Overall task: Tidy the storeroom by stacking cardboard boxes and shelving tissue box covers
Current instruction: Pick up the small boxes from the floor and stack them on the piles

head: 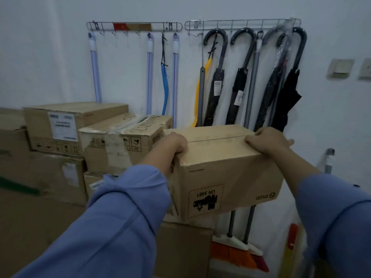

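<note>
Item: brown rectangular cardboard box, print upside down, gripped at its top edges. My left hand curled over the left corner, my right hand over the right. The box sat between both hands, above a plain brown lower carton and reaching past that carton's right edge. Risk, as I judged: released there, it could tip rightward onto the orange-bristled brooms or brush the hanging black umbrellas.
</note>
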